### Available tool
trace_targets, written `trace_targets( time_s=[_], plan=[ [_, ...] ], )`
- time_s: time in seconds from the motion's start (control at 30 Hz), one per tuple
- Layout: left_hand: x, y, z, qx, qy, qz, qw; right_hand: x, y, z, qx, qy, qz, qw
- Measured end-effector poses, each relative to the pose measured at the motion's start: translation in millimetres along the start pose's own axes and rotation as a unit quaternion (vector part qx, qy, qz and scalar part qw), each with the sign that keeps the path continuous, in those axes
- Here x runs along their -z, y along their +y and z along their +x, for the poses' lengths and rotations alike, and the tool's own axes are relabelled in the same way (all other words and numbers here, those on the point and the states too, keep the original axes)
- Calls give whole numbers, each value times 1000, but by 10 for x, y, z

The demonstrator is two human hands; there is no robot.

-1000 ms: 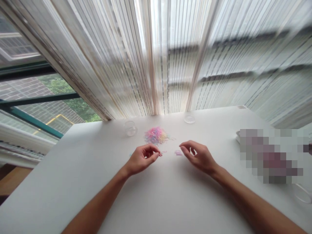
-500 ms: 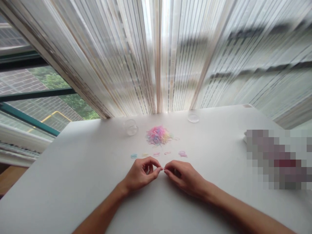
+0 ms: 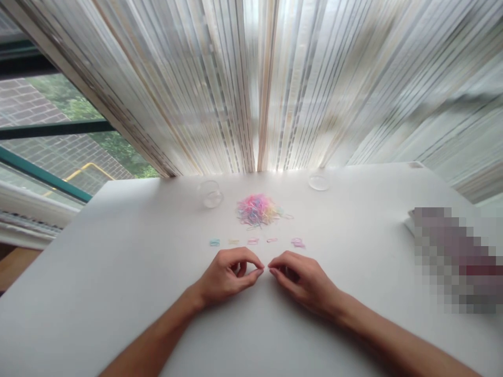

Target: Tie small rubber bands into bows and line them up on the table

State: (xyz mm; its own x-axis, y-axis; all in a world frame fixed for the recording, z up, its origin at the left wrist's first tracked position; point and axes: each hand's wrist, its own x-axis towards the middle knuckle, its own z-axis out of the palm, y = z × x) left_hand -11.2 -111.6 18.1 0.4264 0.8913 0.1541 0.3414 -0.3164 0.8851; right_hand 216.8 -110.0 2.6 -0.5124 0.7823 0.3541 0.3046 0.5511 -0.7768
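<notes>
My left hand (image 3: 231,272) is closed in a pinch, thumb against forefinger, above the white table (image 3: 129,293). Facing it across a small gap, my right hand (image 3: 302,277) is pinched the same way. Whatever lies between the fingertips is too small to make out. Just beyond the hands runs a row of little groups of thin loops, which look like small elastic bands: blue (image 3: 214,242), pale yellow (image 3: 233,242), pink (image 3: 253,241), a darker pink one (image 3: 272,240) and purple (image 3: 298,243). Behind the row lies a loose pile of mixed pastel bands (image 3: 257,210).
A clear round container (image 3: 211,195) stands behind the pile to the left, and a clear shallow lid or dish (image 3: 318,182) to the right. A blurred-out object (image 3: 456,256) lies at the table's right side. A striped string curtain (image 3: 220,94) hangs along the far edge.
The view has shifted slightly. Both hands keep their pinches close together, with the gap between the fingertips a little wider. Pile and row look the same.
</notes>
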Motion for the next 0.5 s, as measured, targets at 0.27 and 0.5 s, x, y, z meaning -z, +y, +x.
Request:
trace_targets(
  time_s=[0.27, 0.5],
  plan=[
    [74, 19, 5, -160, 17, 134, 978, -10, 15, -3, 12, 21, -15, 1000],
    [113, 19, 14, -204, 23, 215, 955, -39, 23, 0, 6, 26, -24, 999]
  ],
)
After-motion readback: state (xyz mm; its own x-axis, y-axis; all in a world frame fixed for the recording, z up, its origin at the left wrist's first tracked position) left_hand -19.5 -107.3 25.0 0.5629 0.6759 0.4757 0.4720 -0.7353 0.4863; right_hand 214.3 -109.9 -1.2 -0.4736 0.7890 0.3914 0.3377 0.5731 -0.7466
